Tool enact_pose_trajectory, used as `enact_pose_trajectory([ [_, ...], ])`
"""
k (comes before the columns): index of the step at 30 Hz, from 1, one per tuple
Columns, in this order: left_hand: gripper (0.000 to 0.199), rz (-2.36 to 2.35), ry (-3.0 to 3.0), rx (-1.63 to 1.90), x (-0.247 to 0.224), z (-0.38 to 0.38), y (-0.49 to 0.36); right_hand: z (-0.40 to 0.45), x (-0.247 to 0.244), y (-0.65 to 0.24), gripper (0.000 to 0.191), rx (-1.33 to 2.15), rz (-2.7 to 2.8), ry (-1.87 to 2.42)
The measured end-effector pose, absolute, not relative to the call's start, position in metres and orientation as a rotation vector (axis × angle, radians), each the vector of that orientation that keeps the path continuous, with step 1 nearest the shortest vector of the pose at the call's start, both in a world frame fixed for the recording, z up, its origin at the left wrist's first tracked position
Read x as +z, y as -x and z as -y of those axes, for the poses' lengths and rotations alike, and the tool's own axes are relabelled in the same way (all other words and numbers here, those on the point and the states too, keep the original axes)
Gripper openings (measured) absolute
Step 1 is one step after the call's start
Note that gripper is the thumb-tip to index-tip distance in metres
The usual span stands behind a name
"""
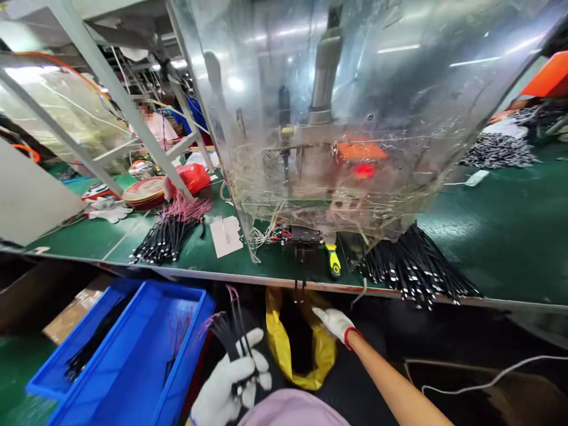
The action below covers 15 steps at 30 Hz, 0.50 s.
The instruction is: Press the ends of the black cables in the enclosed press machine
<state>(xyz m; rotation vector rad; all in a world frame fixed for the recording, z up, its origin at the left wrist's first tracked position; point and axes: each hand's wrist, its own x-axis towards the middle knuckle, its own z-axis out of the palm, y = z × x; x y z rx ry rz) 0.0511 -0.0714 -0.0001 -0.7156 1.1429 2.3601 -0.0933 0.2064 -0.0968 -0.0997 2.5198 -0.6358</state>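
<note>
My left hand [235, 376], in a white glove, is closed around a bundle of black cables [225, 332] with thin pink wires at their upper ends. Metal tips poke out below its fingers. My right hand [335, 322], also gloved with a red cuff, has its fingers stretched out to the left and nothing visible in them. It hovers by the rim of a yellow bag [323, 358]. Just above its fingertips, two short black cable ends [300, 290] hang at the bench edge, below a small black fixture [306, 236].
A clear plastic shield [399, 106] stands over the machine. On the green bench [510, 236] lie a yellow screwdriver [332, 260] and piles of black cables [412, 266] and pink-wired cables [171, 231]. Blue trays [119, 349] sit at lower left. A person [153, 127] is beyond.
</note>
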Motion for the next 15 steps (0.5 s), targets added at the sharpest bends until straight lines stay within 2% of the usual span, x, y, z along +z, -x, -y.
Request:
enact_pose_trajectory([
  [3,0.072,-1.173,0.606,2.469,0.011,0.044,-0.010,-0.207,-0.084,0.082,0.032,-0.554,-2.579,0.396],
  [6,0.077,-1.175,0.458,2.584,0.020,0.015,0.031,-0.207,-0.044,0.073,0.033,-0.532,-2.700,0.523],
  [11,0.068,-1.537,0.334,2.374,0.024,-0.017,0.068,-0.194,0.043,0.085,0.031,-1.041,-2.696,0.029],
  [15,0.050,-1.761,0.288,2.230,0.029,-0.023,0.070,-0.177,0.072,0.111,0.033,-1.305,-2.565,0.115],
])
